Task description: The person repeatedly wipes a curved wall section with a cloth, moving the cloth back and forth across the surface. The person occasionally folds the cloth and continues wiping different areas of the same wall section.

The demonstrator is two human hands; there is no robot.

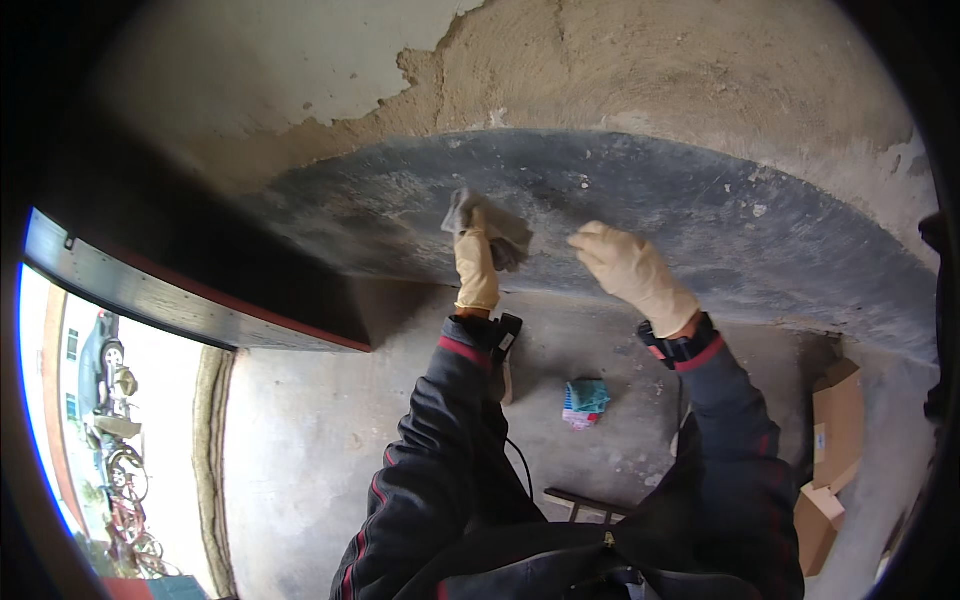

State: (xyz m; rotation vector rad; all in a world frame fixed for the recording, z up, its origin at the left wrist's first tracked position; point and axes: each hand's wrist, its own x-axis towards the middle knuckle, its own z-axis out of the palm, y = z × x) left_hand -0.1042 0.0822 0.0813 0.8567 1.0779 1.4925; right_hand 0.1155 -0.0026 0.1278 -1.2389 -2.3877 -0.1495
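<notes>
Both hands wear pale rubber gloves and are raised before a wall whose lower band (660, 195) is dark grey, scuffed and spotted with pale chips. My left hand (475, 262) grips a crumpled grey cloth (499, 229) near that band; whether the cloth touches it I cannot tell. To the right, my right hand (630, 266) is a little apart from the cloth, its fingers bent together, with nothing visible in them. Black straps circle both wrists over dark sleeves with red trim.
Folded teal and pink cloths (586, 403) lie on the concrete floor (315, 435). Cardboard boxes (836, 427) stand at the right. A dark door panel with a red edge (300, 334) juts out at the left, beside a doorway with bicycles outside. Behind my legs is a dark wooden frame (585, 502).
</notes>
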